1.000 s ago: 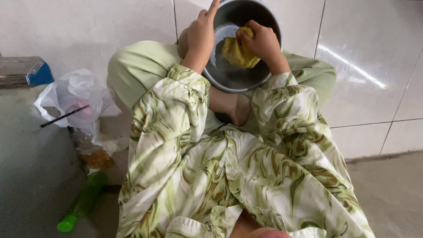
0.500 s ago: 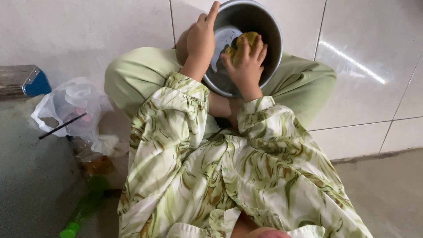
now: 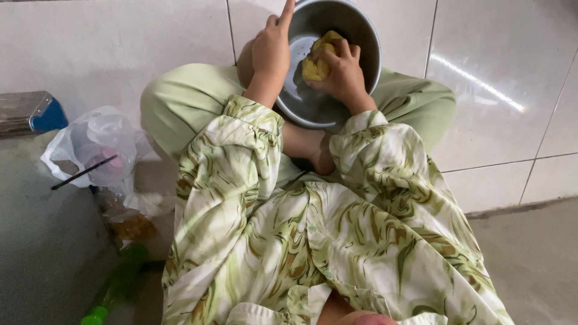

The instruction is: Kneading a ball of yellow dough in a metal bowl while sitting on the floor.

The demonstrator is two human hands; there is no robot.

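Note:
I sit cross-legged on a tiled floor with a round metal bowl (image 3: 361, 36) resting tilted on my lap. My left hand (image 3: 272, 51) grips the bowl's left rim, one finger pointing up. Inside the bowl, my right hand (image 3: 343, 72) presses a yellow sponge (image 3: 314, 66) against the inner wall. Both arms wear green-and-white patterned sleeves.
To my left lie a white plastic bag (image 3: 96, 147) with a thin black stick (image 3: 83, 172) across it, a clear wrapper with brownish contents (image 3: 126, 222), and a green bottle (image 3: 114, 289). A blue-edged block (image 3: 36, 114) sits at the far left. White floor tiles (image 3: 500, 78) spread to the right.
My right hand with the sponge has shifted across the inside of the bowl, from the upper middle toward the left wall. The left hand keeps its hold on the rim.

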